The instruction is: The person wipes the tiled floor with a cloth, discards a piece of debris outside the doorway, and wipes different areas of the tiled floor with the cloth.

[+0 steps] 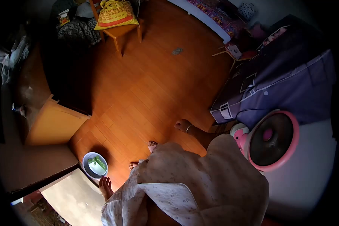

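Observation:
My left hand (pixel 105 187) is at the lower left with its fingers spread and nothing in it. Just beyond its fingertips stands a round white basin (pixel 84 165) on the floor, with a green and white item (pixel 96 164) inside. Over the wooden floor (pixel 139 94), right of centre, hangs my right hand (pixel 183 125), a bracelet at its wrist. Its fingers are curled closed, and no object shows in them. Beside my right arm is a pink and white fan (pixel 271 139).
A wooden chair (pixel 118 31) holding a yellow bag (pixel 115 15) stands at the top. Purple fabric (pixel 278 86) covers something large at the right. A yellow cabinet (pixel 56 122) is at the left. A small grey item (pixel 177 51) lies on the floor.

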`<state>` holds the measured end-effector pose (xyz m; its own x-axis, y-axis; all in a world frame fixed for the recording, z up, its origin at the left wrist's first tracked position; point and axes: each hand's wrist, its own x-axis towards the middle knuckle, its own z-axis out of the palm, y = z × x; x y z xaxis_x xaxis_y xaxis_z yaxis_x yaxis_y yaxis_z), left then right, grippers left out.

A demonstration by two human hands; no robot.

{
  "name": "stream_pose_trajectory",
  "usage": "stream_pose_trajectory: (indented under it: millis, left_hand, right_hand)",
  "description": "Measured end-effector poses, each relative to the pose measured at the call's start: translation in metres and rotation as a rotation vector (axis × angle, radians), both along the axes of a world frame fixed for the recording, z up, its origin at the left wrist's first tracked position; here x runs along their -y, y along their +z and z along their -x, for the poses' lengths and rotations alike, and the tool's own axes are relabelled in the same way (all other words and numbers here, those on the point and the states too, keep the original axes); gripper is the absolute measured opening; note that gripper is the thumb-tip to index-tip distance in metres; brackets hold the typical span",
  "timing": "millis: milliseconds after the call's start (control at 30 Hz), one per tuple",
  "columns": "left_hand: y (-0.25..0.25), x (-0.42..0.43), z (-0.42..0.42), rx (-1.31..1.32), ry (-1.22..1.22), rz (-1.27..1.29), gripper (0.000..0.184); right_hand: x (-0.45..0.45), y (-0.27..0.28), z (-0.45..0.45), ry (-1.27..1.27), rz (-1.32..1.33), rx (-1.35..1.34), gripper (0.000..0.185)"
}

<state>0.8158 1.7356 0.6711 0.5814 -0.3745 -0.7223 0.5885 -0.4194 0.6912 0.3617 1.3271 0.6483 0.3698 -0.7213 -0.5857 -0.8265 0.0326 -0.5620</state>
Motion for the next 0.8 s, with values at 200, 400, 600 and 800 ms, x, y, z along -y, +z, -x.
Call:
stream_pose_trajectory:
  millis: [200, 400, 600, 800]
  left_hand:
    - [0.007, 0.182, 0.022, -0.038, -0.265, 0.035, 0.032]
    - [-0.132, 0.244, -0.03, -0.069, -0.563, -0.111, 0.03]
    - [-0.187, 0.423, -0.065, -0.24, -0.782, -0.119, 0.019]
    - [-0.067, 0.666, 0.012, 0.129, -0.915, -0.003, 0.022]
  right_hand:
    - [0.066, 0.009, 0.036, -0.246, 0.006, 0.124, 0.021]
    - [0.084, 0.005, 0.059, -0.349, 0.003, 0.152, 0.023]
    - [0.088, -0.045, 0.133, -0.579, -0.19, 0.017, 0.025]
    - [0.082, -0.064, 0.185, -1.123, -0.4, 0.267, 0.023]
